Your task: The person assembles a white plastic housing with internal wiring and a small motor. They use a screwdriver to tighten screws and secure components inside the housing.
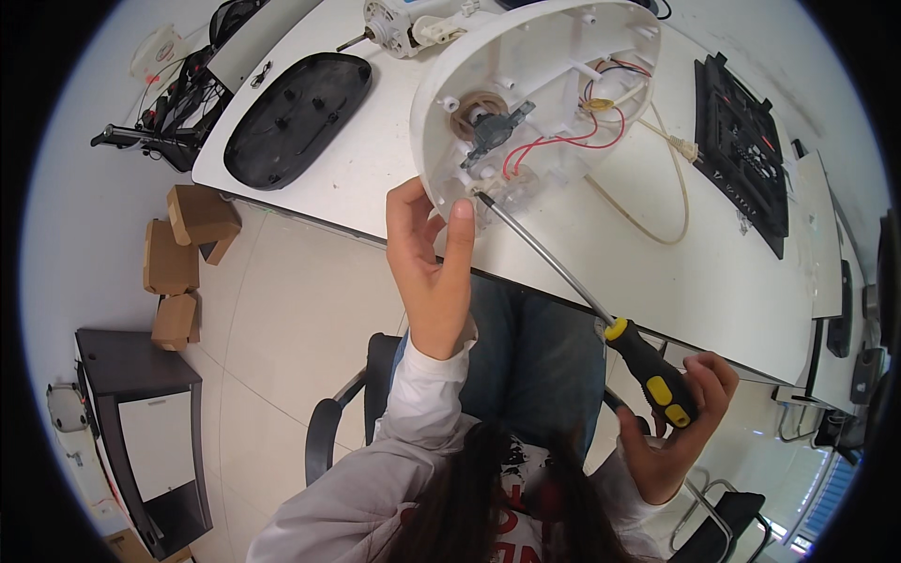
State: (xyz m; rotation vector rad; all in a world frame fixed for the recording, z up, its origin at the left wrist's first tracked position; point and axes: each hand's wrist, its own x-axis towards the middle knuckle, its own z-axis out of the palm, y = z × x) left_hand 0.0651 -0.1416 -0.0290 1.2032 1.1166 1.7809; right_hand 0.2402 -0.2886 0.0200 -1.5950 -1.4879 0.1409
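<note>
Blk/yel screwdriver (638, 355) at wht housing (554, 98) — red chest lettering (515, 494) part hidden.

White, black and yellow led the field, with red flashing through
And what a contrast that was: the housing (540, 70) shone plain white, while the screwdriver (615, 328) flaunted a black handle, a yellow collar, two yellow patches and a silver shaft! Red wires (584, 144) blazed, the bracket (495, 133) answered in dark grey, the cord (686, 214) played it cool in beige, and the table (648, 249) went white too. Solid black, there, for the oval cover (300, 122) and the tool case (746, 150); plain brown for the cardboard boxes (172, 258)! Blue jeans (507, 328) met a white sleeve (427, 394), red and black print enlivened the shirt front (513, 457), and thin grey lines ruled the cream floor (272, 338) into a grid
</note>
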